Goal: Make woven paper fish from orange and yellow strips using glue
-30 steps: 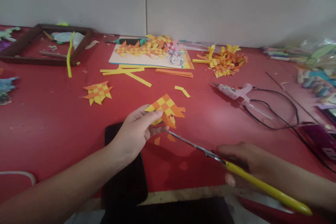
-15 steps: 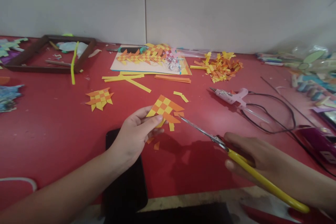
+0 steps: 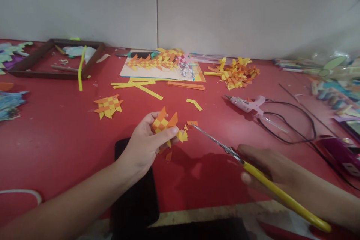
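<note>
My left hand (image 3: 146, 140) pinches a woven paper fish (image 3: 161, 123) in an orange and yellow check, its pointed strips sticking up. The thumb covers part of it. My right hand (image 3: 270, 168) is closed round the yellow handles of a pair of scissors (image 3: 239, 157). Their blades look closed, and the tip lies at a small orange paper scrap (image 3: 192, 123), apart from the fish. Yellow cuttings (image 3: 182, 135) show just beyond my left thumb. Another woven paper fish (image 3: 108, 107) lies flat on the red table, left of my hand.
A pink glue gun (image 3: 247, 105) with a looping black cable lies at the right. A black phone (image 3: 137, 195) sits under my left forearm. Behind are yellow paper strips (image 3: 149, 92), a heap of paper cuttings (image 3: 239, 75), a card with woven fish (image 3: 129, 71) and a brown frame (image 3: 42, 74).
My left hand has turned the paper fish, so its orange points now face up instead of right. Yellow cuttings beside the thumb have come into sight. The scissors have hardly moved.
</note>
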The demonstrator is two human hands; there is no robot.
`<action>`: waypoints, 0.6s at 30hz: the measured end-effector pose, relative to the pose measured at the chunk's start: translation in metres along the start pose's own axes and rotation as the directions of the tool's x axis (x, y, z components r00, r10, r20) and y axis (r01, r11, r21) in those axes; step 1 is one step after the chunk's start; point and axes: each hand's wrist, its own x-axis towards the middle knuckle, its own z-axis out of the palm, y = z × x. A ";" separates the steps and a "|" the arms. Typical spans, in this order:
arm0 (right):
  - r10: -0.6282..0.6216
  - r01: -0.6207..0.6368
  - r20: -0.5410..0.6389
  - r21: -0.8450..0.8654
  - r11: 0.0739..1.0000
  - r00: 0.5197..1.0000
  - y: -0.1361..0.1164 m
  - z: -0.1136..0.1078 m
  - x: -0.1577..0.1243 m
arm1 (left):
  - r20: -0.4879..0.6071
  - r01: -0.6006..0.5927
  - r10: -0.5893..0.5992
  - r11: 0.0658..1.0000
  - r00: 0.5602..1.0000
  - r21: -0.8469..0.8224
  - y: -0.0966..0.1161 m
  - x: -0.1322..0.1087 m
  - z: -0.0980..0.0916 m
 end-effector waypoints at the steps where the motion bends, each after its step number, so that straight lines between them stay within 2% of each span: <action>1: -0.004 0.003 0.034 0.019 1.000 0.999 -0.001 -0.001 -0.001 | -0.001 0.006 -0.006 1.000 1.000 0.001 0.000 0.000 0.000; 3: 0.001 -0.009 0.102 0.080 0.997 0.995 -0.005 -0.002 -0.004 | 0.005 0.013 -0.013 1.000 1.000 0.002 0.000 0.000 -0.001; 8: 0.021 -0.054 0.167 0.192 0.980 0.986 -0.017 0.003 -0.007 | 0.017 0.024 -0.024 1.000 1.000 -0.003 0.001 0.000 0.000; 12: 0.034 -0.072 0.182 0.207 0.976 0.983 -0.023 0.007 -0.005 | -0.006 0.014 -0.014 0.999 1.000 -0.049 0.002 -0.002 0.001; 18: -0.009 -0.044 0.199 0.261 0.964 0.980 -0.029 0.009 0.001 | 0.042 0.036 -0.033 0.997 0.999 -0.065 0.001 -0.004 0.001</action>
